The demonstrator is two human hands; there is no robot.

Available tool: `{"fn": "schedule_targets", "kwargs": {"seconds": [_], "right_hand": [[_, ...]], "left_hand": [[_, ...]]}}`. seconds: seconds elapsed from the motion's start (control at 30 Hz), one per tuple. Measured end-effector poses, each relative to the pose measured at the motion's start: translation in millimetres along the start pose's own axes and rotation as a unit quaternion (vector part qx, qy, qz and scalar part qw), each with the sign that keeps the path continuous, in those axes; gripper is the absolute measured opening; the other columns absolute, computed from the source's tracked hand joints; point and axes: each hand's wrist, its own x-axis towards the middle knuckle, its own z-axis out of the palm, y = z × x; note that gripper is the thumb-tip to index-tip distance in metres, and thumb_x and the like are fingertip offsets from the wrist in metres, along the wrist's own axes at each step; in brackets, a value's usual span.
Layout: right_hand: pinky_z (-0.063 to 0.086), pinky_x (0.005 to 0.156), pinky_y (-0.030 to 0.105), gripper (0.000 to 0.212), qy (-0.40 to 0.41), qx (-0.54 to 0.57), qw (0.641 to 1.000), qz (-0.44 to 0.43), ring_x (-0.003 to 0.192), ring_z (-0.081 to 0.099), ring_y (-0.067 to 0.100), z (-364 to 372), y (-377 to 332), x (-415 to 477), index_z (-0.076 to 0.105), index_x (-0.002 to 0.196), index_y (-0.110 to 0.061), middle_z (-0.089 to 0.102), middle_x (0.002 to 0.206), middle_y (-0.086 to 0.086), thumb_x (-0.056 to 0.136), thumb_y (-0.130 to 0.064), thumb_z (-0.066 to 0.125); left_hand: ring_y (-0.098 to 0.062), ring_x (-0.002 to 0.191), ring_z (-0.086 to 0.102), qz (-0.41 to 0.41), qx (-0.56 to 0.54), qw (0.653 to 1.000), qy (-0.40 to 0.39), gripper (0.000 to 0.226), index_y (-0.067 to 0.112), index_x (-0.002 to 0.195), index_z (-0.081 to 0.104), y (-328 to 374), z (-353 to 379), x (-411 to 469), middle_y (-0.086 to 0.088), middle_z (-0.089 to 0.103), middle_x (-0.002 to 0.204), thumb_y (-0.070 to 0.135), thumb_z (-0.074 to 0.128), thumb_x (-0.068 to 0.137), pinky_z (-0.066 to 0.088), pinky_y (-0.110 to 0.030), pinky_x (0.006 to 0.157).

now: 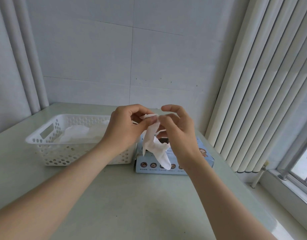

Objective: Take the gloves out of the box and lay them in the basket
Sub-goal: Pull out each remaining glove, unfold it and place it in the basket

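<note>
1. I am holding a thin white glove [155,148] in the air at the middle of the frame, above the box [149,167]. Its lower end is hanging down in front of the box's top opening.
2. My left hand [125,129] is pinching the glove's top edge between thumb and fingers.
3. My right hand [177,134] is pinching the same edge just beside it, with the forefinger lifting free above.
4. The light blue box is sitting right of centre, its left end touching the white basket [59,153] at centre left.
5. More white gloves [76,134] are lying inside the basket, below its rim.
6. Open room is lying in the lower half of the frame, where the pale green worktop [132,205] is running toward me between my forearms.
7. The worktop's far edge is meeting a pale panelled wall [114,58]. A curtain [19,58] is hanging at upper left.
8. Vertical blinds [270,84] are closing off the right side, with a window sill [291,193] at lower right.
</note>
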Motion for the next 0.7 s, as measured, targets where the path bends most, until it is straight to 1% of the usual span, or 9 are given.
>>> {"fn": "schedule_targets", "kwargs": {"seconds": [0.1, 0.17, 0.27, 0.37, 0.43, 0.5, 0.53, 0.6, 0.7], "right_hand": [[0.063, 0.074, 0.038, 0.037, -0.019, -0.065, 0.998, 0.0, 0.084, 0.076, 0.023, 2, 5, -1, 0.058, 0.121, -0.028, 0.073, 0.1, 0.009, 0.092, -0.021, 0.079], [0.062, 0.071, 0.039, 0.037, -0.017, -0.117, 0.993, -0.021, 0.079, 0.074, 0.021, 4, 11, -1, 0.057, 0.12, -0.03, 0.073, 0.094, 0.004, 0.091, -0.013, 0.073], [0.058, 0.071, 0.042, 0.04, 0.017, -0.229, 0.972, -0.056, 0.076, 0.067, 0.02, 5, 19, 3, 0.059, 0.115, -0.03, 0.068, 0.072, -0.005, 0.088, -0.001, 0.057], [0.057, 0.064, 0.041, 0.038, 0.016, -0.336, 0.939, -0.073, 0.076, 0.065, 0.021, 3, 17, 5, 0.065, 0.108, -0.024, 0.069, 0.072, -0.009, 0.083, 0.0, 0.049], [0.051, 0.055, 0.033, 0.03, 0.007, -0.361, 0.931, -0.053, 0.065, 0.058, 0.017, 2, 14, 5, 0.067, 0.087, -0.021, 0.063, 0.066, -0.01, 0.08, 0.001, 0.048], [0.035, 0.049, 0.024, 0.028, 0.007, -0.354, 0.935, -0.029, 0.055, 0.043, 0.014, 1, 11, 6, 0.06, 0.068, -0.02, 0.052, 0.055, -0.006, 0.08, 0.002, 0.048], [0.034, 0.051, 0.025, 0.026, 0.002, -0.323, 0.946, -0.012, 0.055, 0.042, 0.014, 0, 9, 6, 0.062, 0.067, -0.016, 0.052, 0.055, 0.001, 0.083, 0.0, 0.05], [0.038, 0.057, 0.03, 0.021, -0.027, -0.224, 0.974, 0.03, 0.059, 0.05, 0.017, -1, 3, 5, 0.07, 0.077, -0.008, 0.063, 0.064, 0.014, 0.09, -0.007, 0.053], [0.043, 0.062, 0.031, 0.023, -0.051, -0.107, 0.99, 0.08, 0.065, 0.055, 0.018, -4, -5, 4, 0.065, 0.085, 0.002, 0.062, 0.07, 0.01, 0.097, -0.006, 0.047]], "left_hand": [[-0.009, 0.066, 0.07, -0.004, -0.004, 1.0, 0.003, 0.013, 0.019, 0.089, 0.08, 3, -3, 0, 0.009, 0.073, 0.074, 0.03, 0.086, 0.086, 0.054, -0.021, 0.067], [-0.009, 0.065, 0.068, -0.008, -0.011, 1.0, -0.013, 0.016, 0.02, 0.087, 0.08, 4, -6, 0, 0.009, 0.072, 0.073, 0.033, 0.087, 0.084, 0.053, -0.021, 0.064], [-0.003, 0.057, 0.057, -0.019, -0.009, 0.999, -0.03, 0.017, 0.023, 0.08, 0.079, 4, -7, 1, 0.014, 0.07, 0.069, 0.036, 0.089, 0.08, 0.045, -0.016, 0.06], [-0.015, 0.058, 0.065, -0.03, 0.004, 0.999, -0.022, 0.015, 0.024, 0.087, 0.08, 4, -4, 0, 0.01, 0.073, 0.078, 0.038, 0.085, 0.086, 0.052, -0.025, 0.059], [-0.022, 0.057, 0.069, -0.03, 0.006, 0.999, -0.019, 0.015, 0.02, 0.09, 0.079, 4, -4, -1, 0.005, 0.074, 0.084, 0.035, 0.081, 0.091, 0.056, -0.029, 0.06], [-0.021, 0.055, 0.07, -0.025, 0.012, 0.999, -0.019, 0.016, 0.017, 0.09, 0.077, 4, -4, -1, 0.003, 0.073, 0.085, 0.033, 0.077, 0.095, 0.054, -0.026, 0.059], [-0.02, 0.055, 0.071, -0.024, 0.01, 0.999, -0.018, 0.018, 0.015, 0.09, 0.076, 5, -4, -1, 0.002, 0.072, 0.086, 0.032, 0.076, 0.096, 0.055, -0.026, 0.06], [-0.02, 0.057, 0.074, -0.028, -0.004, 0.999, -0.015, 0.02, 0.011, 0.092, 0.074, 8, -4, -1, 0.001, 0.073, 0.09, 0.03, 0.072, 0.099, 0.059, -0.028, 0.06], [-0.024, 0.061, 0.077, -0.045, -0.041, 0.998, -0.013, 0.026, 0.004, 0.095, 0.069, 10, -4, -2, -0.006, 0.077, 0.09, 0.028, 0.067, 0.102, 0.063, -0.035, 0.059]]}}
